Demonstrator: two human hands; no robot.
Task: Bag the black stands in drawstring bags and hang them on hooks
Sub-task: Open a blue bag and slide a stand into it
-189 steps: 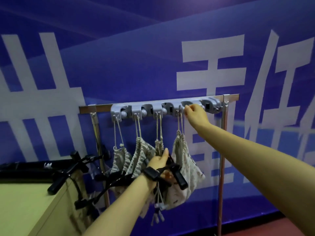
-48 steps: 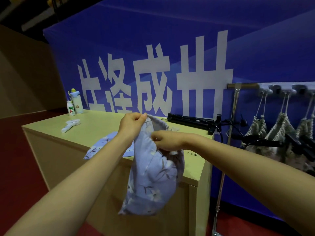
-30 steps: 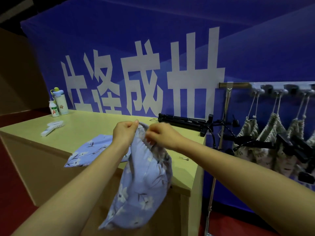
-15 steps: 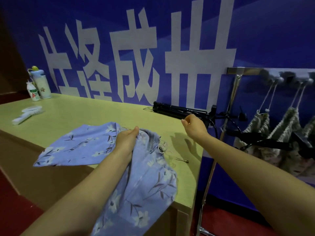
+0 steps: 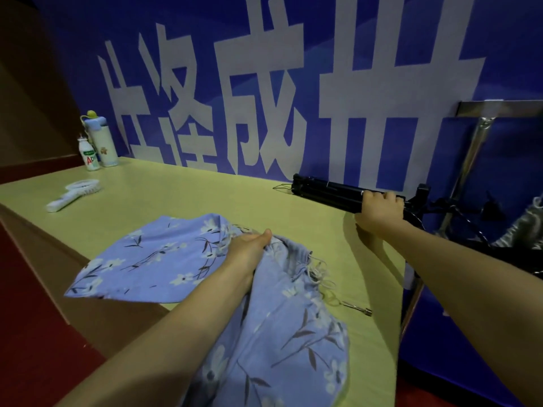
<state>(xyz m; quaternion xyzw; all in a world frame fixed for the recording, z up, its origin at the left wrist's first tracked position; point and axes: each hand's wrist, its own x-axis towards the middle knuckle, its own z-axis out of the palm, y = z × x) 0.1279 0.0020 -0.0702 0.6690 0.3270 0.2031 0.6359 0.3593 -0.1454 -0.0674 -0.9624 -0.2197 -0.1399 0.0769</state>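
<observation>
A black stand (image 5: 326, 192) lies folded along the far right of the yellow-green table (image 5: 182, 195), against the blue banner. My right hand (image 5: 379, 211) is closed around its right end. My left hand (image 5: 249, 248) grips the gathered mouth of a blue flowered drawstring bag (image 5: 282, 333), which drapes over the table's near edge. A second blue flowered bag (image 5: 155, 257) lies flat on the table to the left. At the far right edge, part of a hung grey bag (image 5: 526, 227) shows below the rack bar (image 5: 499, 108).
Two bottles (image 5: 98, 145) stand at the table's back left corner, with a white brush (image 5: 73, 195) lying in front of them. A small metal pin (image 5: 357, 307) lies near the right edge. The rack's metal post (image 5: 467, 168) rises just right of the table.
My right hand let go of the bag, reached to the back right and closed on the black stand. My left hand lowered the bag's mouth onto the table. The view dropped closer.
</observation>
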